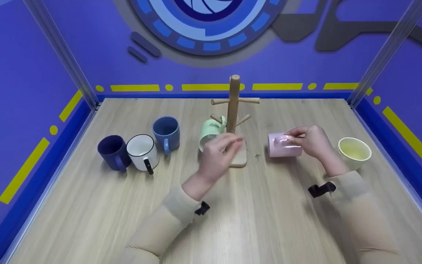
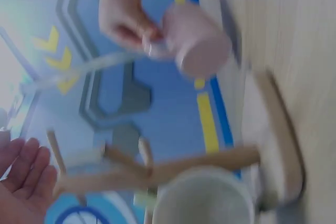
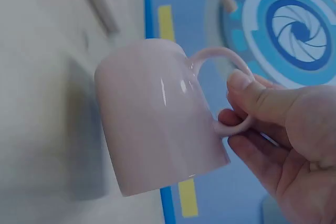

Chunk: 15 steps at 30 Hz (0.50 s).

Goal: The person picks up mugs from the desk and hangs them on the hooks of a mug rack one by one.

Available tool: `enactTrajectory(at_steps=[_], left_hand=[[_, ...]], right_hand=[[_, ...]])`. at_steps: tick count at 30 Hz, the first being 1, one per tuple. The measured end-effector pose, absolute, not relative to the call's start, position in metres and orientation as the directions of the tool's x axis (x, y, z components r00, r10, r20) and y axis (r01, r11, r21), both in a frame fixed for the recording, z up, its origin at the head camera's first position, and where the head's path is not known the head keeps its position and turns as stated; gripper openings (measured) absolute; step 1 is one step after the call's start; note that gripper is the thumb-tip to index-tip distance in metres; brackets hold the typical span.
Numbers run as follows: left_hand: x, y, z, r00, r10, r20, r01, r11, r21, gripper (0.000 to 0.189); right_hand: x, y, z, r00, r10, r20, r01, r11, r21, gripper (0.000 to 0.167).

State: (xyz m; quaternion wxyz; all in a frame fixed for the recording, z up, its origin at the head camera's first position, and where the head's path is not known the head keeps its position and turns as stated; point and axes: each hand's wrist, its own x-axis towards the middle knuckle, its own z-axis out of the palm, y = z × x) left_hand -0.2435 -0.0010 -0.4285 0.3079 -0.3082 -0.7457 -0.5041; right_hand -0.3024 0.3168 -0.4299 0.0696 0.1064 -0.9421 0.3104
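Note:
My right hand [image 1: 313,141] pinches the handle of a pink mug [image 1: 284,151] between thumb and fingers. The mug lies sideways in the air, its shadow on the table beside it in the right wrist view. Left of it stands a wooden mug tree [image 1: 234,106] with several pegs. A ribbed light green mug [image 1: 213,128] hangs by its handle on a lower peg, its mouth tilted down. In front of this mug and the post is my left hand [image 1: 216,156], holding nothing. The left wrist view shows its fingers [image 2: 37,169] loosely extended near the peg ends.
Three mugs stand upright on the left: dark blue [image 1: 113,152], white with a black rim [image 1: 142,151] and blue-grey [image 1: 166,132]. A pale yellow mug [image 1: 354,152] stands at the right, by my right wrist. Blue panels [image 1: 211,77] enclose the table's back and sides.

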Motion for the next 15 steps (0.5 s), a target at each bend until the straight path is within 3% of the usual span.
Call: enactTrajectory(at_steps=[4, 9, 15], left_hand=[[-0.236, 0.018, -0.440, -0.743, 0.323, 0.587, 0.669, 0.320, 0.671, 0.028], [-0.241, 0.033, -0.451, -0.849, 0.359, 0.389, 0.525, 0.481, 0.702, 0.044], [-0.248, 0.038, -0.460, -0.892, 0.390, 0.227, 0.425, 0.554, 0.716, 0.072]], right_hand=[[-0.294, 0.310, -0.433, -0.987, -0.076, 0.141, -0.150, 0.739, -0.657, 0.022], [-0.282, 0.298, -0.438, -0.987, -0.083, 0.135, -0.156, 0.679, -0.718, 0.022], [-0.267, 0.283, -0.436, -0.982, -0.127, 0.138, -0.187, 0.612, -0.769, 0.020]])
